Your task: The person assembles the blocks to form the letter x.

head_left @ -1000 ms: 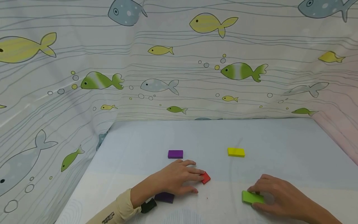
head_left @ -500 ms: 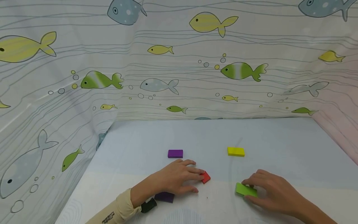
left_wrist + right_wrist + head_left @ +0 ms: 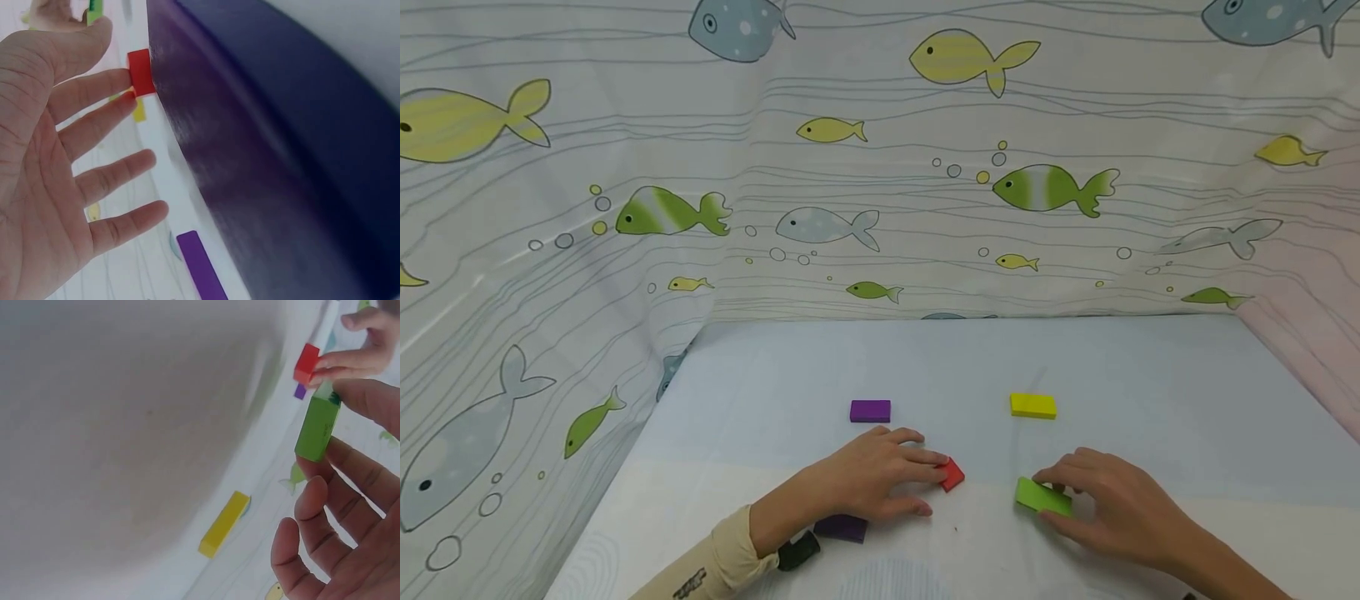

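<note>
My left hand [image 3: 880, 477] lies low over the table with its fingers spread and fairly straight. Two fingertips touch a red block [image 3: 952, 475], covering its left part in the head view. To the right, my right hand [image 3: 1116, 508] pinches a light green block [image 3: 1042, 497] between thumb and fingers. The right wrist view shows that green block [image 3: 319, 425] gripped at its ends, the other fingers loosely curled. Below the left wrist lies a dark purple block [image 3: 841, 528], partly hidden by the hand; it looms large [image 3: 250, 156] in the left wrist view.
A purple block [image 3: 870, 411] lies beyond my left hand, and a yellow block [image 3: 1033, 406] farther back on the right. A small black object [image 3: 798, 552] sits by the left cuff. Fish-patterned cloth [image 3: 925, 183] rises behind the white table [image 3: 760, 375].
My right hand has moved left and slightly away from me with the green block, bringing it closer to the red one. The left hand and the other blocks have stayed put.
</note>
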The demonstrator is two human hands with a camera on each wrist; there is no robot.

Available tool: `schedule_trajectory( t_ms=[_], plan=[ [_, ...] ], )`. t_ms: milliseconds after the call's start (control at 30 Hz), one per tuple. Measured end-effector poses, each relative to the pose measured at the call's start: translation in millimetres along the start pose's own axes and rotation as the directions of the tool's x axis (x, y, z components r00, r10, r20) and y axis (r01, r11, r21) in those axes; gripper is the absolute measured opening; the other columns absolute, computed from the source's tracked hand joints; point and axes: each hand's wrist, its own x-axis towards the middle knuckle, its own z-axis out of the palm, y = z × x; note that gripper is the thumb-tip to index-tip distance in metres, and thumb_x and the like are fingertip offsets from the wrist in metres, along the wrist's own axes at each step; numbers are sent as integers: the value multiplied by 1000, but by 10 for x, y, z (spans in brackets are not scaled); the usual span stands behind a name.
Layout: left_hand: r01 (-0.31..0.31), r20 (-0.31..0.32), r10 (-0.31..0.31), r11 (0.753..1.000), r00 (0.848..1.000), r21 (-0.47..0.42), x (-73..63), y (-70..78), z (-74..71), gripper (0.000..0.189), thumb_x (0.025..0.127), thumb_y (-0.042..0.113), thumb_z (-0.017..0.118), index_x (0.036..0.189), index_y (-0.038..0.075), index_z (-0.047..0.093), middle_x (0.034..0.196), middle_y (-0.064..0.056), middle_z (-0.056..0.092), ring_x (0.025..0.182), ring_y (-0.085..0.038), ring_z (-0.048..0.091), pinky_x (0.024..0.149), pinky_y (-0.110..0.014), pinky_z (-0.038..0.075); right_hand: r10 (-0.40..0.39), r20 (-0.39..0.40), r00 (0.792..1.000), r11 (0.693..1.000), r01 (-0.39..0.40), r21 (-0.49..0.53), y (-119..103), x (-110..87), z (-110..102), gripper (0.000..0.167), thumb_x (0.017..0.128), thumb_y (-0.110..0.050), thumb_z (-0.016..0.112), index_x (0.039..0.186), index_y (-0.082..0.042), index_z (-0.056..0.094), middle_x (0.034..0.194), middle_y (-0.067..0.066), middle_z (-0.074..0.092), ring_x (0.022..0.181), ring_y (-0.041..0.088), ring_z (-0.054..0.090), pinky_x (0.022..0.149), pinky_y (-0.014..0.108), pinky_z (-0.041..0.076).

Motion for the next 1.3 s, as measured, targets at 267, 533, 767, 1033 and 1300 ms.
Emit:
schedule_trajectory(
  t_ms=[267,533,767,1033,1300],
  plan=[
    [0,-3,0,1000,1000,1,4,-13,7,45,96,50,58,133,26,65,137,11,58,127,-23,51,90,-40,47,33,-5,999,999,-33,15,-46,57,46,35,70,-30,89,101,-32,72,86,-27,53,74,-5,49,58,18,42],
    [0,2,0,1000,1000,1,18,-10,7,44,96,50,58,133,26,65,137,11,58,126,-23,51,90,-39,46,110,58,992,994,-111,16,-114,120,78,31,73,-32,87,101,-31,73,85,-26,54,74,-5,49,59,19,43],
    [0,7,0,1000,1000,5,21,-12,0,43,97,49,57,132,26,66,136,11,58,126,-22,51,90,-39,47,116,65,991,992,-118,38,-184,181,132,31,74,-31,86,102,-31,73,87,-26,56,75,-4,50,60,19,44],
    [7,15,-7,1000,1000,0,29,-19,-8,43,97,50,56,132,26,65,137,11,58,126,-22,51,90,-39,47,129,75,989,990,-132,40,-282,260,183,30,74,-31,86,102,-28,73,85,-26,56,73,-4,49,59,19,44],
    [3,14,-3,1000,1000,-8,35,-29,4,44,97,50,56,132,26,65,137,11,58,125,-21,51,89,-38,46,156,105,982,986,-161,38,-348,332,215,29,77,-33,84,102,-27,73,83,-25,56,72,-3,49,60,20,44]
  ],
)
